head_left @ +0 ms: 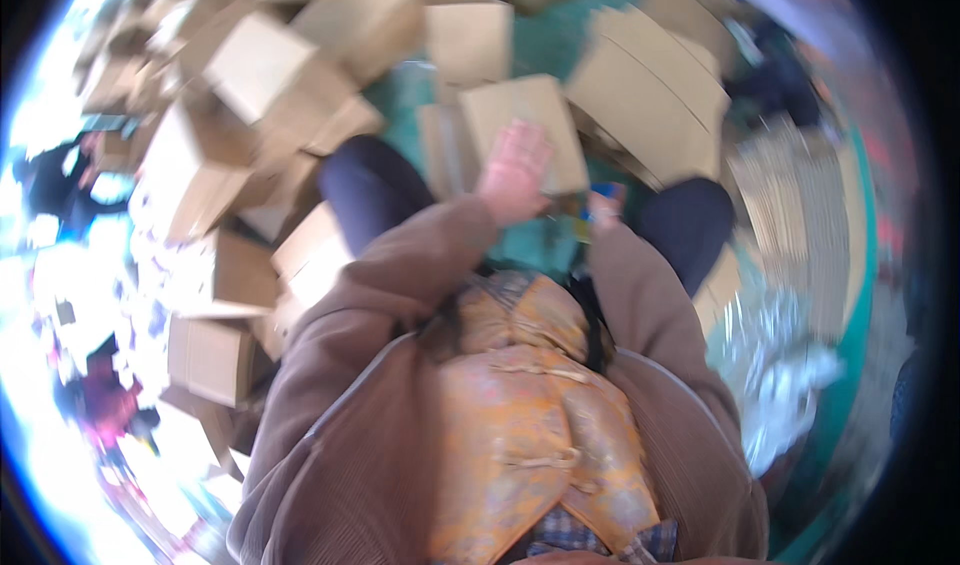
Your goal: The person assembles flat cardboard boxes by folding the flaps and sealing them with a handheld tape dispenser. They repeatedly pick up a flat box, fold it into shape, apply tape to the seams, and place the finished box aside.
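The picture is blurred by motion. My left hand lies flat, palm down, on a small folded cardboard box that sits between my knees. My right hand is lower and to the right, just beside that box's near corner, next to a small blue and yellow thing; too little of its fingers shows to tell whether they hold anything. Brown sleeves cover both forearms, and an orange patterned vest fills the lower middle.
Many plain cardboard boxes are heaped to the left and ahead. A stack of flat cardboard sheets leans at the right. The floor is green. Clear plastic wrapping lies at lower right.
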Motion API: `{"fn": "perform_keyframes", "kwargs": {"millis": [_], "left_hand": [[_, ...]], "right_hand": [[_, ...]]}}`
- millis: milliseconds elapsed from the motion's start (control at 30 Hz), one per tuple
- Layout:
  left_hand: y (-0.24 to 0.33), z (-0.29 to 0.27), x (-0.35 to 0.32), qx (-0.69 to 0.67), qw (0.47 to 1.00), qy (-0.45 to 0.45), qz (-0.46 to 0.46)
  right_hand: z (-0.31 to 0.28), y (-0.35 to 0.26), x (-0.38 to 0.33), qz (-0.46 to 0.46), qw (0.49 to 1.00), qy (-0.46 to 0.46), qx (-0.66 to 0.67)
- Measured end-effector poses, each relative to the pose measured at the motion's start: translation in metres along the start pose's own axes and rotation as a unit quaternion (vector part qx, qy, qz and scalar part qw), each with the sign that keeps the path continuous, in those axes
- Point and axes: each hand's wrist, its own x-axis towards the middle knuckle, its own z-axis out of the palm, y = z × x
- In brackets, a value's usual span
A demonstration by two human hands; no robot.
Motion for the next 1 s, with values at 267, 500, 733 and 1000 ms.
{"fn": "perform_keyframes", "kwargs": {"millis": [267,500,733,1000], "left_hand": [[-0.032,0.028,-0.033,-0.312,0.877,0.207,-0.302],[-0.024,-0.02,-0.076,-0.697,0.587,0.181,-0.371],[-0.046,-0.129,-0.247,-0.735,0.459,0.476,-0.148],[-0.017,-0.179,-0.526,-0.515,0.201,0.831,0.056]], "right_hand": [[-0.007,-0.042,0.024,-0.118,0.97,-0.211,0.03],[-0.023,-0.144,-0.037,-0.192,0.947,-0.254,0.038],[-0.059,-0.339,-0.299,-0.44,0.683,-0.544,0.211],[-0.086,-0.333,-0.488,-0.443,0.336,-0.803,0.215]]}}
